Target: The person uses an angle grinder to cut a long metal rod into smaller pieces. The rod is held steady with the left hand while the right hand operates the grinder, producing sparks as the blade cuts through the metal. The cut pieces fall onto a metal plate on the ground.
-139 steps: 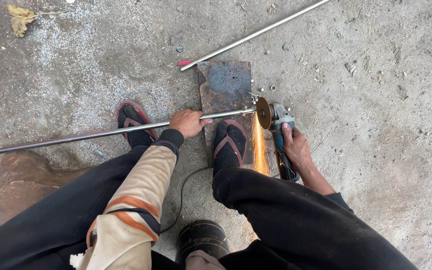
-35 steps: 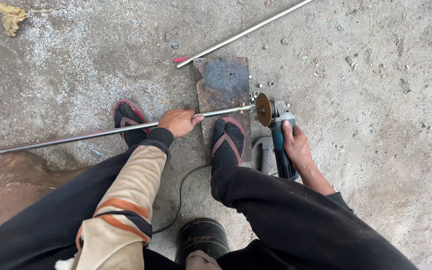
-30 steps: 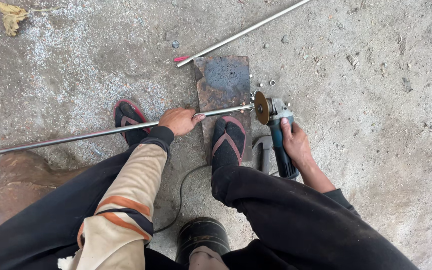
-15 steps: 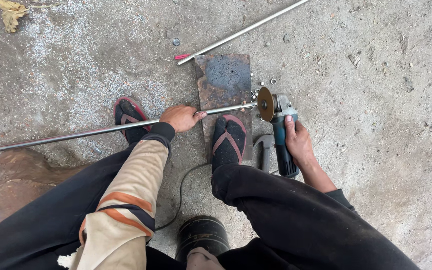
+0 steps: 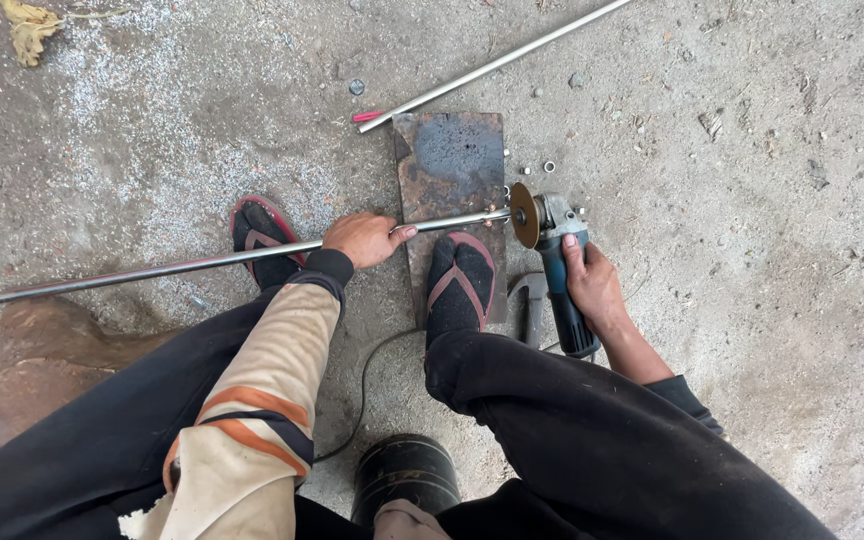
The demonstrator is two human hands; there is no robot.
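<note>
My left hand (image 5: pixel 364 238) grips a long thin steel rod (image 5: pixel 152 270) that runs from the left edge across a rusty steel plate (image 5: pixel 452 160). The rod's right end rests on the plate under my right foot's toes. My right hand (image 5: pixel 592 285) holds a blue angle grinder (image 5: pixel 560 270) by its body. Its cutting disc (image 5: pixel 524 215) stands upright right at the rod's right end. No sparks show. Several small cut pieces (image 5: pixel 537 168) lie by the plate's right edge.
A second steel rod (image 5: pixel 497 65) with a red tip lies diagonally beyond the plate. The grinder's black cord (image 5: pixel 364 385) runs between my legs. A black cylinder (image 5: pixel 404 475) stands near my knees. A brown rock (image 5: pixel 32 350) sits left. Concrete floor all around.
Sparks flew under the disc in the oldest frame and have stopped. The disc has lifted slightly and sits at the rod's end. Both hands keep their grips.
</note>
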